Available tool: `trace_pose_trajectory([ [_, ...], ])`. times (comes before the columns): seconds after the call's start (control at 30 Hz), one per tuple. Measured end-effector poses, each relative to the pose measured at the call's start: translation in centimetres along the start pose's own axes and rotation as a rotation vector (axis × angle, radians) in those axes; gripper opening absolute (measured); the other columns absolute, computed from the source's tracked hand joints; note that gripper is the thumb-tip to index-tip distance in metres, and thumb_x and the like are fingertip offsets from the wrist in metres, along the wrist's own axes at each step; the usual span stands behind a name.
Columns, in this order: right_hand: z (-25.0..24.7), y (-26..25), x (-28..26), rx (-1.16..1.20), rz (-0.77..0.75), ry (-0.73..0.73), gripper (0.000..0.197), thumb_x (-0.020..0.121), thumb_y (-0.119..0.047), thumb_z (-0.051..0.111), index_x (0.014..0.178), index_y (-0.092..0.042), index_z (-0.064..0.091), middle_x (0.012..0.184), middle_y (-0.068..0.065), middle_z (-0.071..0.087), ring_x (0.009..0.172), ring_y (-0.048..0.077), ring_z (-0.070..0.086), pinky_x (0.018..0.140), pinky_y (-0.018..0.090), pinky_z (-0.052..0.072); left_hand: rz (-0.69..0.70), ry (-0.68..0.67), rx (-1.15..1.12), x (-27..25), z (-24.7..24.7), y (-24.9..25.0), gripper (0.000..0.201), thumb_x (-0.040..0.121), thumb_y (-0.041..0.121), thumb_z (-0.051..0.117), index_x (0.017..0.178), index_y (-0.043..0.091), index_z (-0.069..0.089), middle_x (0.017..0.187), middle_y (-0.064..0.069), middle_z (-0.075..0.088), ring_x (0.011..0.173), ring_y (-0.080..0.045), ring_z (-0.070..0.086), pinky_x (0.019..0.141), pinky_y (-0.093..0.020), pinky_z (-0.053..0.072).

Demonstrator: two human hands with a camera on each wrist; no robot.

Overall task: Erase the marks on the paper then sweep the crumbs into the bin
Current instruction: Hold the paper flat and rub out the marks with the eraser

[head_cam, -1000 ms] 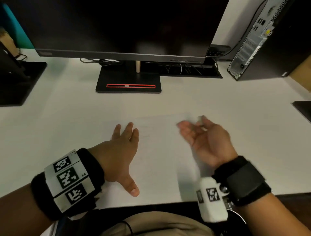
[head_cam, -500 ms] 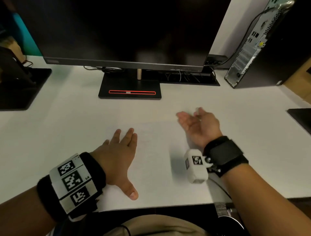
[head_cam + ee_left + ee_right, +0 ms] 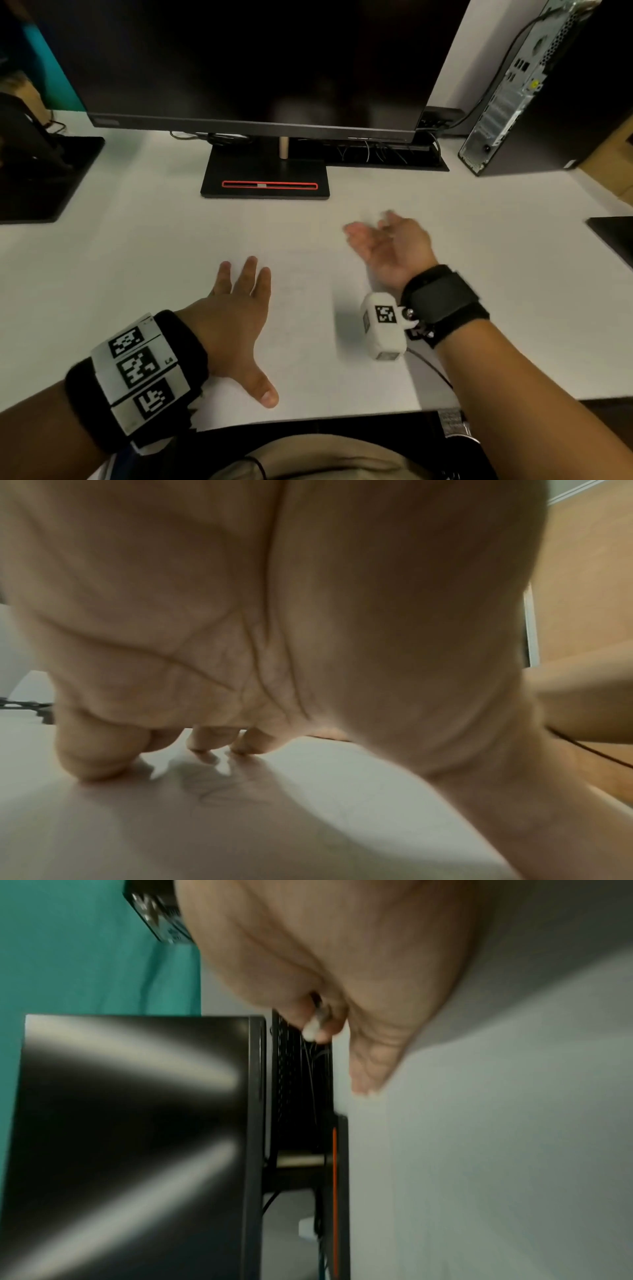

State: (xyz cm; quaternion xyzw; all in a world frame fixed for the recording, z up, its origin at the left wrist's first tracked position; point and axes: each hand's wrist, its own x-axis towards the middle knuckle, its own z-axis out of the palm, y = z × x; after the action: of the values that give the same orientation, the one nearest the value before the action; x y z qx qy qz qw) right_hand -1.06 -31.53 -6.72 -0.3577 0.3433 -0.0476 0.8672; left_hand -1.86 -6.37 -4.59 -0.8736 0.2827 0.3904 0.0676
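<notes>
Two hands were over one white desk [image 3: 479, 274]. One paper [image 3: 308, 325] lay flat on it, near the front edge, white on white with only faint marks. The left hand [image 3: 236, 318] pressed flat on the paper's left part, fingers spread and straight. The right hand [image 3: 387, 246], blurred, stood on edge at the paper's far right corner, fingers extended. Only the right wrist view showed a small white eraser [image 3: 316, 1023] pinched at its fingers. One monitor [image 3: 257, 68] stood behind, one computer tower [image 3: 534, 102] to the right.
</notes>
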Motion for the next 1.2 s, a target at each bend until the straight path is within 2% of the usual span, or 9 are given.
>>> trace_pose_trajectory([
  [0.13, -1.3, -1.4, -1.2, 0.145, -0.203, 0.057, 0.03, 0.107, -0.024, 0.045, 0.08, -0.011, 0.051, 0.117, 0.021, 0.066, 0.11, 0.035, 0.069, 0.09, 0.04, 0.059, 0.011, 0.007, 0.022, 0.1, -0.1, -0.1, 0.169, 0.047, 0.076, 0.083, 0.142, 0.015, -0.043, 0.15, -0.009, -0.048, 0.137, -0.045, -0.037, 0.121, -0.055, 0.018],
  [0.3, 0.6, 3.4, -4.2, -0.295, 0.279, -0.323, 0.039, 0.106, -0.028, 0.046, 0.081, -0.004, 0.063, 0.114, 0.028, 0.07, 0.105, 0.04, 0.07, 0.092, 0.043, 0.059, -0.004, -0.016, 0.068, -0.1, -0.5, 0.0, 0.165, 0.051, 0.071, 0.085, 0.145, 0.02, -0.04, 0.151, -0.01, -0.046, 0.14, -0.045, -0.034, 0.121, -0.054, 0.017],
  [0.43, 0.4, 1.3, -2.0, -0.249, 0.055, -0.104, 0.031, 0.108, -0.023, 0.043, 0.087, -0.005, 0.057, 0.098, 0.019, 0.066, 0.098, 0.035, 0.071, 0.088, 0.041, 0.059, -0.004, -0.044, 0.071, -0.6, -1.7, -0.1, 0.152, 0.057, 0.069, 0.083, 0.151, 0.03, -0.03, 0.158, -0.007, -0.037, 0.145, -0.041, -0.027, 0.121, -0.055, 0.018],
  [0.53, 0.0, -1.3, -1.5, -0.293, -0.115, 0.05, 0.026, 0.104, -0.021, 0.05, 0.079, -0.013, 0.051, 0.075, 0.004, 0.053, 0.06, 0.017, 0.054, 0.055, 0.026, 0.049, -0.026, 0.021, 0.05, -0.4, -2.8, 0.8, 0.119, 0.068, 0.076, 0.07, 0.156, 0.025, 0.008, 0.162, -0.015, 0.006, 0.15, -0.043, -0.006, 0.116, -0.055, 0.028],
  [0.63, 0.6, -1.1, -2.6, -0.819, -0.019, -0.199, 0.027, 0.101, -0.024, 0.054, 0.075, -0.016, 0.05, 0.063, 0.0, 0.041, 0.047, 0.012, 0.029, 0.042, 0.025, 0.022, -0.022, 0.156, 0.05, 0.6, -3.7, 1.6, 0.074, 0.08, 0.07, 0.064, 0.131, 0.023, 0.038, 0.124, -0.012, 0.04, 0.129, -0.038, 0.03, 0.099, -0.046, 0.043],
  [0.73, 1.4, 0.2, -3.4, -1.494, -0.012, -0.51, 0.032, 0.1, -0.032, 0.057, 0.072, -0.015, 0.054, 0.06, 0.003, 0.045, 0.046, 0.017, 0.033, 0.043, 0.025, 0.026, -0.015, 0.219, 0.042, 1.1, -3.8, 1.9, 0.069, 0.082, 0.06, 0.07, 0.129, 0.022, 0.035, 0.114, -0.007, 0.033, 0.111, -0.031, 0.042, 0.083, -0.037, 0.044],
  [0.83, 1.9, 0.1, -3.1, -1.961, -0.156, -0.559, 0.038, 0.1, -0.039, 0.052, 0.076, -0.011, 0.058, 0.066, 0.005, 0.052, 0.054, 0.02, 0.043, 0.048, 0.028, 0.037, -0.036, 0.269, 0.061, 1.3, -3.3, 1.9, 0.074, 0.082, 0.06, 0.071, 0.128, 0.018, 0.032, 0.111, -0.007, 0.031, 0.104, -0.029, 0.042, 0.078, -0.037, 0.047],
  [1.0, 1.9, -0.5, -2.4, -2.081, -0.342, -0.515, 0.04, 0.102, -0.038, 0.047, 0.086, -0.004, 0.062, 0.089, 0.012, 0.066, 0.072, 0.02, 0.053, 0.064, 0.033, 0.042, -0.035, 0.286, 0.106, 1.3, -3.0, 1.6, 0.079, 0.083, 0.066, 0.064, 0.139, 0.019, 0.034, 0.12, -0.009, 0.033, 0.103, -0.027, 0.042, 0.082, -0.038, 0.052],
  [1.2, 2.0, 0.6, -3.0, -2.146, -0.287, -0.686, 0.038, 0.102, -0.041, 0.047, 0.081, -0.011, 0.06, 0.086, 0.003, 0.065, 0.081, 0.023, 0.06, 0.074, 0.037, 0.048, -0.035, 0.308, 0.109, 1.6, -2.7, 1.4, 0.086, 0.081, 0.07, 0.062, 0.145, 0.02, 0.031, 0.127, -0.01, 0.033, 0.109, -0.027, 0.044, 0.083, -0.037, 0.053],
])
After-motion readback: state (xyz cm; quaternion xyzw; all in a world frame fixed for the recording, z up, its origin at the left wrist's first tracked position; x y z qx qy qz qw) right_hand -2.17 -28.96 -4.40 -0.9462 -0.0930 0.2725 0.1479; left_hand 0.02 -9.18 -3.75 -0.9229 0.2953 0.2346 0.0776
